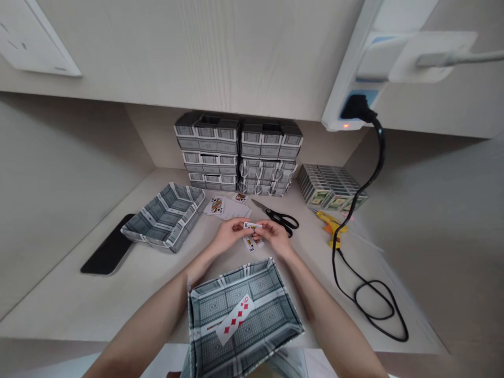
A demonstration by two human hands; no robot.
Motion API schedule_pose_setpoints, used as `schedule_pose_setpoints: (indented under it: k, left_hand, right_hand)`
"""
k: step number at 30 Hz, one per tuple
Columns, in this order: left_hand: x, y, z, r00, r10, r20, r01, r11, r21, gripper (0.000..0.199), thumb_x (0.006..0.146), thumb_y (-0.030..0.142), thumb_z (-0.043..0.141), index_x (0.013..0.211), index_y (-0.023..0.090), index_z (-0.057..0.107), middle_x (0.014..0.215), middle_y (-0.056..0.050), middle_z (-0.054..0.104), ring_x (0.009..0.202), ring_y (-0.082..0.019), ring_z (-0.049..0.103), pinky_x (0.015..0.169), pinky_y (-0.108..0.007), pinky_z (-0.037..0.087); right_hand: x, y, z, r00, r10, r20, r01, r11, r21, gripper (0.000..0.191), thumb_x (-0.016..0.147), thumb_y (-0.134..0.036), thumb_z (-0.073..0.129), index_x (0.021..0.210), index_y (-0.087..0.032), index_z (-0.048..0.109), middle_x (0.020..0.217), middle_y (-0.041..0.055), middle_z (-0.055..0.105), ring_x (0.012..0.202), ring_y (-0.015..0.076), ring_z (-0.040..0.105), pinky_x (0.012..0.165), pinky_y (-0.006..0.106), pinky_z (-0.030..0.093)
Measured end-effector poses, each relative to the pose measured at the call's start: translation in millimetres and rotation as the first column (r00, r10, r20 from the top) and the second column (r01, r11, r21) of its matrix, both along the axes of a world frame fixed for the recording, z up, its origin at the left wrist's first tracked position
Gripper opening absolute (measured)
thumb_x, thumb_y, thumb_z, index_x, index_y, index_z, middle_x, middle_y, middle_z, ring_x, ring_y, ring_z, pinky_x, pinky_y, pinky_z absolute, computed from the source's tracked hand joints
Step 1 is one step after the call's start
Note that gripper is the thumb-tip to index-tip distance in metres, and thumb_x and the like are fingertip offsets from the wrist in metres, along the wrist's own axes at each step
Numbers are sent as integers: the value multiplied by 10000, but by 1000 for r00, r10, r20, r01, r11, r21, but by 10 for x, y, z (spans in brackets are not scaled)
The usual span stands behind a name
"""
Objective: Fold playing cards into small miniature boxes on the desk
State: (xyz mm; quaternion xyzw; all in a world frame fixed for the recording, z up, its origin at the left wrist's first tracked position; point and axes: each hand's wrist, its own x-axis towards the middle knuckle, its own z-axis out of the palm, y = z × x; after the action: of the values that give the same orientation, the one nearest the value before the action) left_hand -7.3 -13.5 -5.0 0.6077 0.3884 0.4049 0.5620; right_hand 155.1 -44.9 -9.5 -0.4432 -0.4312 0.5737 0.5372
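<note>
Between my two hands is a king playing card (pixel 252 226), pinched at its left end by my left hand (pixel 231 233) and at its right end by my right hand (pixel 274 234). Another king card (pixel 250 244) shows just below it; whether it is held or lies on the desk I cannot tell. Close to me sits an open box made of playing cards (pixel 275 310), backs facing in, with a cut nine of diamonds piece (pixel 235 320) inside. Beyond my hands lie loose cards (pixel 232 209) and black-handled scissors (pixel 279 216).
A second card tray (pixel 169 215) stands at left, by a black phone (pixel 108 249). Card boxes (pixel 236 152) are stacked at the back. Packed card decks (pixel 331 186) and a yellow glue gun (pixel 334 227) are at right. A black cord (pixel 380 157) hangs from a power strip (pixel 348 79).
</note>
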Motion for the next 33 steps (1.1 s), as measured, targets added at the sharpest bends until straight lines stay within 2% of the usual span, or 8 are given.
schedule_pose_setpoints:
  k: [3, 7, 10, 17, 21, 27, 33]
  left_hand:
    - [4, -28, -16, 998, -20, -66, 23, 999, 38, 377, 640, 379, 676, 890, 104, 610, 616, -12, 621, 542, -114, 558, 568, -247, 455]
    - [2, -35, -28, 995, -34, -95, 41, 996, 73, 347, 667, 398, 650, 853, 111, 592, 651, -17, 626, 569, -115, 561, 573, -241, 446]
    - [4, -24, -31, 996, -31, -78, 37, 996, 75, 326, 667, 391, 651, 824, 116, 575, 700, -27, 634, 618, -124, 574, 605, -250, 453]
    - [10, -16, 0, 999, -50, -8, 50, 999, 20, 305, 644, 379, 669, 789, 125, 582, 653, -2, 613, 594, -112, 552, 593, -241, 450]
    - [1, -14, 21, 997, -72, 21, 72, 997, -18, 302, 639, 366, 674, 797, 120, 597, 609, 10, 598, 545, -100, 529, 553, -230, 438]
    - [-2, -17, 32, 995, -94, 17, 94, 995, -38, 300, 675, 371, 643, 825, 112, 614, 653, -11, 624, 570, -102, 543, 576, -233, 450]
    - [-13, -5, 46, 995, -91, 40, 94, 993, -76, 413, 650, 360, 672, 970, 114, 585, 667, -6, 632, 563, -104, 553, 584, -241, 459]
  right_hand:
    - [-1, 10, -15, 1000, -1, 1, 1, 1000, -2, 301, 557, -357, 735, 745, -158, 608, 625, -3, 647, 521, 138, 621, 586, 284, 527]
    - [4, 10, -16, 1000, 7, -6, -7, 1000, -30, 356, 547, -343, 742, 812, -146, 610, 640, 4, 653, 535, 144, 630, 583, 288, 532]
    - [11, 10, -18, 999, 32, -21, -33, 999, -38, 399, 562, -340, 734, 883, -143, 603, 660, 12, 663, 566, 157, 646, 605, 300, 537]
    - [5, 14, -36, 999, 44, 27, -44, 999, -20, 319, 594, -381, 708, 762, -141, 582, 591, 19, 658, 539, 156, 643, 564, 285, 535]
    - [-27, -4, -39, 999, 15, 45, -15, 1000, 1, 315, 598, -398, 700, 730, -145, 566, 559, 9, 647, 495, 141, 625, 530, 270, 529]
    - [-74, -18, -68, 997, -34, 62, 33, 999, 26, 329, 605, -438, 680, 708, -154, 551, 538, 0, 629, 475, 138, 611, 513, 274, 520]
    - [-69, -3, -55, 997, -14, 74, 12, 999, 32, 336, 601, -449, 675, 713, -160, 545, 534, 4, 626, 468, 142, 606, 503, 273, 515]
